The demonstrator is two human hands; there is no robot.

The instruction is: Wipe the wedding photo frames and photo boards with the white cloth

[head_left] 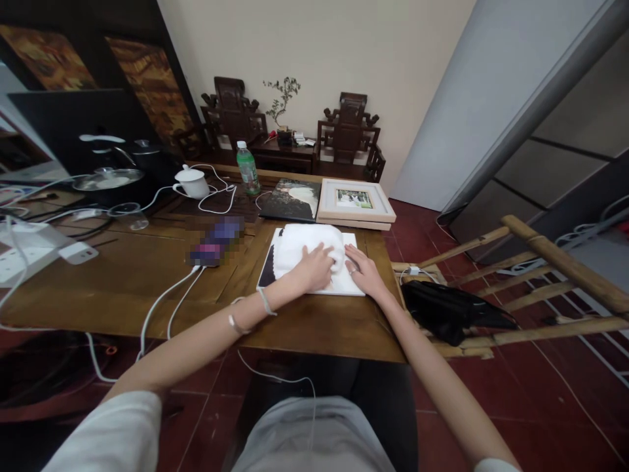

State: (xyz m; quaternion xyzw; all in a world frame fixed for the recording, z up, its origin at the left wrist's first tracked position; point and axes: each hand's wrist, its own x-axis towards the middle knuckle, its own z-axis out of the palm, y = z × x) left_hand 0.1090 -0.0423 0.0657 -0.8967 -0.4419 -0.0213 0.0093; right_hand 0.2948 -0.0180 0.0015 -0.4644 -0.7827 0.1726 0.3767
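Note:
A white cloth (299, 244) with a scalloped edge lies bunched over a flat white-edged picture panel (348, 286) on the table. My left hand (317, 267) is on top of the cloth, fingers curled into its right part. Flat against the panel's right side rests my right hand (364, 270), its fingers stretched out and a ring on one of them. Dark patches of the picture show at the panel's left; the cloth hides most of the rest.
Behind the panel lie a dark photo panel (289, 199) and a pale framed picture (356, 200). A green bottle (247, 169), a white lidded cup (191, 182) and a phone (216, 241) with cables stand or lie leftward. A bamboo chair (565, 275) holds a black bag (447, 308).

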